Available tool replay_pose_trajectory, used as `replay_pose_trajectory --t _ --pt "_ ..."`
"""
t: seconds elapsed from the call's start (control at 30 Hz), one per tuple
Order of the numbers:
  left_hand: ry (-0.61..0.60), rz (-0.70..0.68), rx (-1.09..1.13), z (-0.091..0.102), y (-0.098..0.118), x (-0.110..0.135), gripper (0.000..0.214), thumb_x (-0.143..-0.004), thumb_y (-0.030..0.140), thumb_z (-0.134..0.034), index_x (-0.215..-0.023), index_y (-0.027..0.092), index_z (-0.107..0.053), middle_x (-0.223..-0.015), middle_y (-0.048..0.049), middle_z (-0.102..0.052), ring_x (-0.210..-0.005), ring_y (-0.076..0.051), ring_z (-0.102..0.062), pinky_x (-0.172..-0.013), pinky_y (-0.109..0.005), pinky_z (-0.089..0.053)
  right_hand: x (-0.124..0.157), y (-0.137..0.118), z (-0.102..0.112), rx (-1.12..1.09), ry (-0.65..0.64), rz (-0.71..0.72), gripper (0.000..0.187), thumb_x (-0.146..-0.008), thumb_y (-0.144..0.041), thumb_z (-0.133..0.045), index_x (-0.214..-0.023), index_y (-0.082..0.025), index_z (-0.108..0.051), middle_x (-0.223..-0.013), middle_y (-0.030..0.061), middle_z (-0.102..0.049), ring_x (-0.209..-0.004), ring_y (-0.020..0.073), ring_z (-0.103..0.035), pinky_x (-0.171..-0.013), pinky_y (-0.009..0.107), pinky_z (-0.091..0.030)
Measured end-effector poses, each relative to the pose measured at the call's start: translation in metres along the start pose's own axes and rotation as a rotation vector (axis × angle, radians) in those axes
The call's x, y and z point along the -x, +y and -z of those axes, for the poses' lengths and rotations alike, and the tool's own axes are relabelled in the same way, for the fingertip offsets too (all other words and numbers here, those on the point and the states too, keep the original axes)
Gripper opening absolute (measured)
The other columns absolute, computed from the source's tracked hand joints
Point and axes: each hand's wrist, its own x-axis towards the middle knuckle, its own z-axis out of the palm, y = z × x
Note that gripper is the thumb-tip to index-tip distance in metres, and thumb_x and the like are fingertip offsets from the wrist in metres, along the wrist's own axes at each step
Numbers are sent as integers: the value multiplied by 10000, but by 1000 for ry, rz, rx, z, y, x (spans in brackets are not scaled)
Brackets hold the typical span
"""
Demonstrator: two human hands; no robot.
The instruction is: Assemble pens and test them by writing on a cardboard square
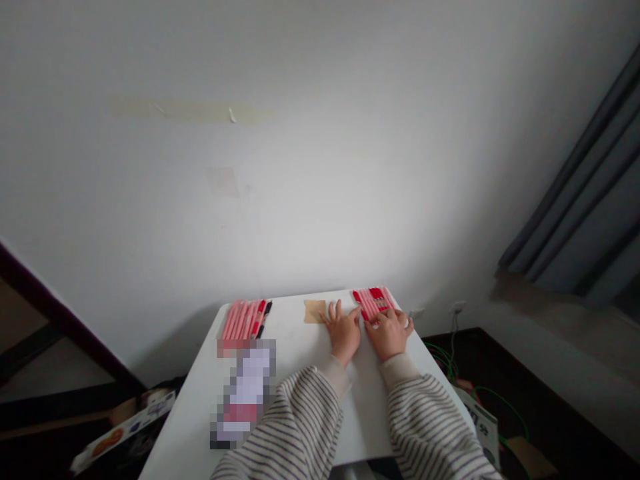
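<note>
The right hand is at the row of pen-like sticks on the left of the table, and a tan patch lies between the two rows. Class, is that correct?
Wrong side: the head view shows the right hand at the row of pen-like sticks on the right of the table. The tan patch does lie between this and the left row.

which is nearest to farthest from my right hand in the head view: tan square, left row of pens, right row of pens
1. Right row of pens: just beyond the right hand, by the table's far right corner.
2. Tan square: to the left, past the left hand.
3. Left row of pens: by the far left corner.
</note>
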Motion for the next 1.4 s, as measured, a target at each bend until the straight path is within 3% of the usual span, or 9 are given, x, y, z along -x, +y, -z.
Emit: replay_pose_trajectory --t 0.4,0.67,0.93,1.07,1.2,1.4 --pt "37 -1 7 6 1 2 361 -862 322 -463 -1186 426 -584 -1419 -25 -437 -1372 -279 -277 -1124 -623 -108 0 -2 3 6 -11 -4 168 -762 -368 -617 -732 -223 -698 -950 74 -644 -1087 299 -417 -1008 555 -156" --pt "59 -14 -24 21 -16 6 346 -856 345 -485 -1182 393 -590 -1421 -35 -445 -1382 -272 -265 -1125 -641 -73 -2 -5 3 -8 -1 14 170 -798 -337 -587 -842 -233 -714 -1011 73 -649 -1067 292 -425 -973 470 -230" --pt "128 21 -107 52 -38 16 332 -879 315 -444 -1170 351 -599 -1378 -31 -498 -1368 -259 -295 -1118 -646 -114 -12 -23 2 -184 -101 239 198 -847 -233 -521 -908 -201 -706 -956 64 -671 -1035 243 -457 -916 353 -320" --pt "173 37 -163 63 -49 22 352 -897 303 -399 -1196 311 -585 -1377 -56 -495 -1328 -266 -347 -1107 -597 -203 -11 -44 2 -282 -207 351 214 -859 -215 -505 -937 -181 -701 -938 59 -677 -991 229 -500 -905 328 -356" --pt "138 40 -201 74 -56 29 327 -888 301 -413 -1136 247 -619 -1273 -88 -552 -1164 -238 -472 -1003 -428 -376 -5 -62 -2 -312 -303 401 216 -847 -175 -510 -965 -195 -690 -978 50 -665 -986 203 -532 -896 302 -377" --pt "109 36 -246 84 -52 37 313 -888 288 -413 -1131 233 -602 -1182 -79 -569 -1088 -219 -485 -921 -364 -400 3 -66 -3 -251 -326 387 243 -831 -156 -531 -1024 -206 -669 -1025 52 -654 -995 190 -538 -868 269 -392"
